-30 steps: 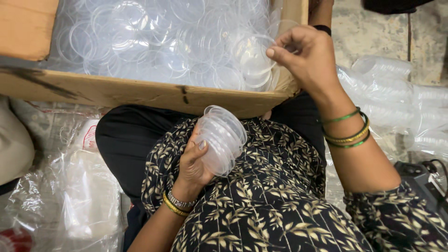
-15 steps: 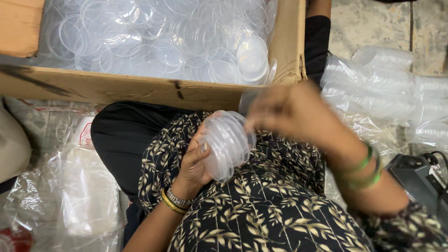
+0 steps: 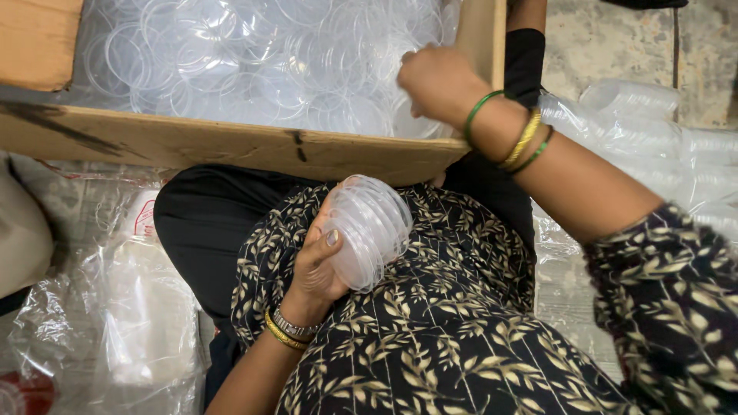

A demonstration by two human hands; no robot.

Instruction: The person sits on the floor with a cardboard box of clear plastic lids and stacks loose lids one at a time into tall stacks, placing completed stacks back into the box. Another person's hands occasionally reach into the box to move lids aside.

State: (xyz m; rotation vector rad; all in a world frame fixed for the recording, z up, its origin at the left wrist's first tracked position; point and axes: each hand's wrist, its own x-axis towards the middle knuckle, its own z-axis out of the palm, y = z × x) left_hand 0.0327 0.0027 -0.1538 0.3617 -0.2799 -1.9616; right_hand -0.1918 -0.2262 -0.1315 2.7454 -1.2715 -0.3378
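While the left hand (image 3: 315, 265) grips a stack of clear lids (image 3: 371, 228) against the lap, the right hand (image 3: 438, 81) reaches into the cardboard box (image 3: 231, 146), fingers curled over loose clear lids (image 3: 254, 61); whether it grasps one cannot be told. Plastic bags (image 3: 131, 323) lie beside the knee, bagged containers (image 3: 653, 131) at the right.

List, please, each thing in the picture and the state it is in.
left hand: closed around the stack of clear lids
right hand: reaching into the cardboard box
cardboard box: open, holding loose clear lids
plastic bags: crumpled beside the lap
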